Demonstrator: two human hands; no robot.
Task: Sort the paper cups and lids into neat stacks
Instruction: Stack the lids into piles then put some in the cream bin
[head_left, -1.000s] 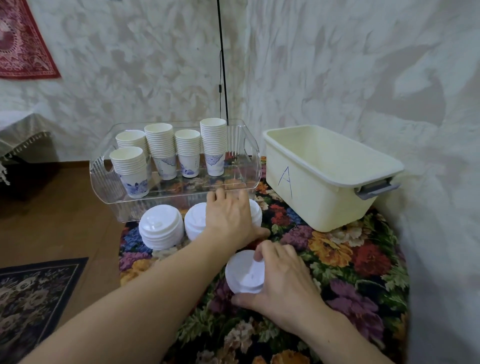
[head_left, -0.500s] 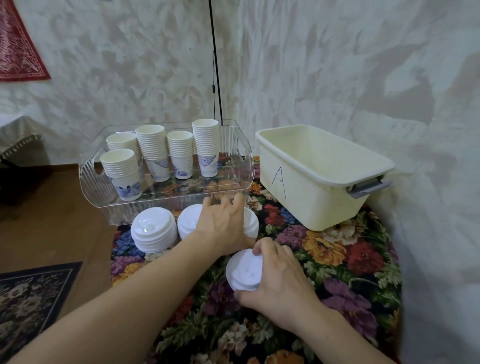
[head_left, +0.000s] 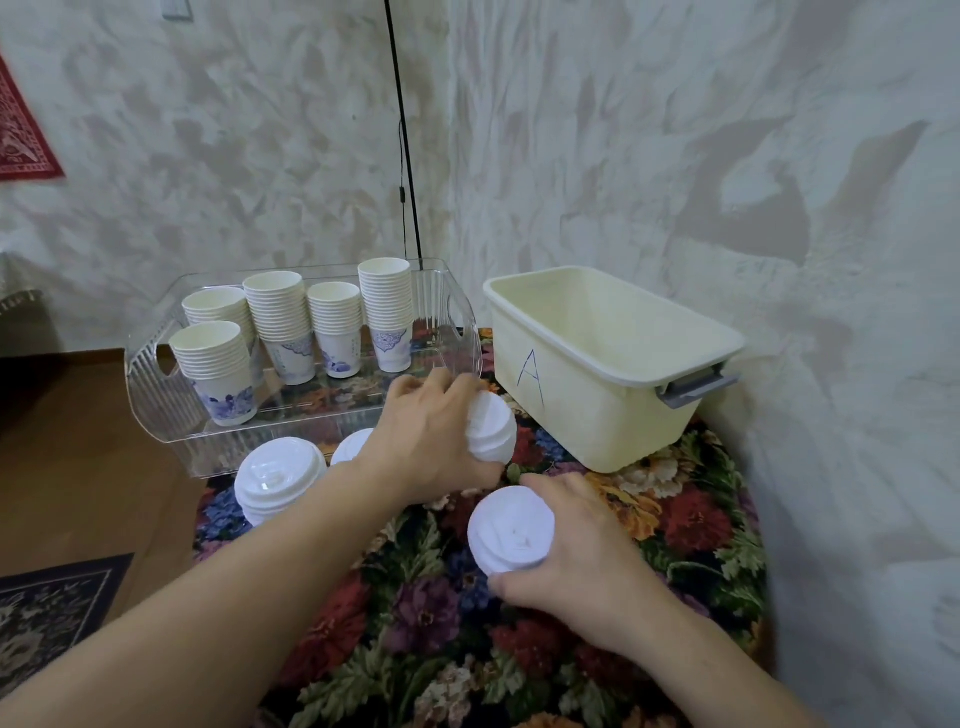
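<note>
Several stacks of paper cups (head_left: 280, 322) stand in a clear plastic tray (head_left: 156, 395) at the back of the flowered table. My left hand (head_left: 431, 441) grips a tilted stack of white lids (head_left: 491, 428) just in front of the tray. My right hand (head_left: 576, 566) holds another stack of white lids (head_left: 511, 538) nearer to me. A third lid stack (head_left: 278, 480) sits at the table's left edge, and a fourth (head_left: 350, 447) is mostly hidden behind my left wrist.
A cream plastic bin (head_left: 597, 374) marked "A" stands at the back right against the wall. The flowered tablecloth (head_left: 415, 623) ends at the left, with wooden floor and a dark rug (head_left: 52, 608) below. A black cable (head_left: 405, 156) hangs down the wall corner.
My left hand has closed round the right-hand lid stack and tipped it up off the cloth. My right hand has turned its own lid stack slightly and kept hold of it.
</note>
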